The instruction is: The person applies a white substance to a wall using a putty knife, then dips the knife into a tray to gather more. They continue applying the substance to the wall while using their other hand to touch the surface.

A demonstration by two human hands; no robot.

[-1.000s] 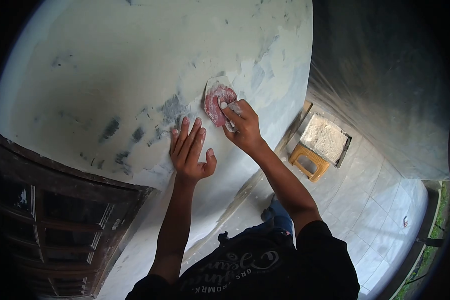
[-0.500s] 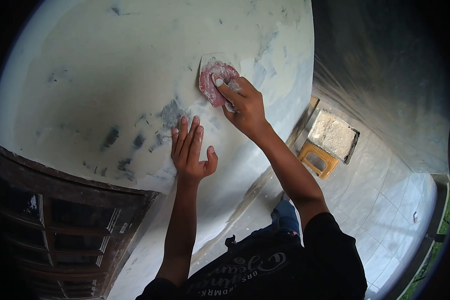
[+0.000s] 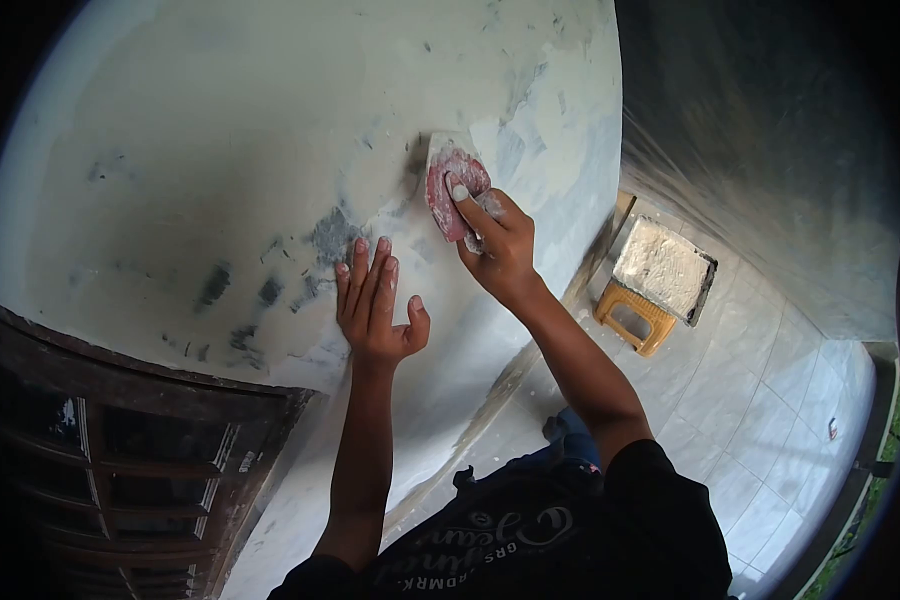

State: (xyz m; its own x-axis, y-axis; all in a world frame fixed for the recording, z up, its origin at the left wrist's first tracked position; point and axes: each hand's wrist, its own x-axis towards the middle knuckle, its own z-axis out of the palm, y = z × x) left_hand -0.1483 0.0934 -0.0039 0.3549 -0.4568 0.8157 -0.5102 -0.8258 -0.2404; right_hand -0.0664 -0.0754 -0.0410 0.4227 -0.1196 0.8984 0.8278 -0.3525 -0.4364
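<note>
A pale wall [image 3: 220,170] with grey and dark patches fills the upper left of the head view. My left hand [image 3: 378,305] lies against it with fingers spread, just below a dark grey patch. In my right hand [image 3: 495,235] is a red scraper [image 3: 454,192] smeared with white paste, my thumb pressed on its face. The scraper's pale upper edge is at the wall, and a shadow falls beside it. White paste also marks the fingertips of both hands.
A tray [image 3: 665,265] of white paste rests on a yellow stool [image 3: 633,318] at the right, on the tiled floor [image 3: 740,400]. A dark-framed window [image 3: 100,430] is at the lower left. Sheeting [image 3: 750,150] hangs at the upper right.
My right hand and the scraper have moved down and slightly right, and the scraper is turned more edge-on. My left hand stays flat on the wall.
</note>
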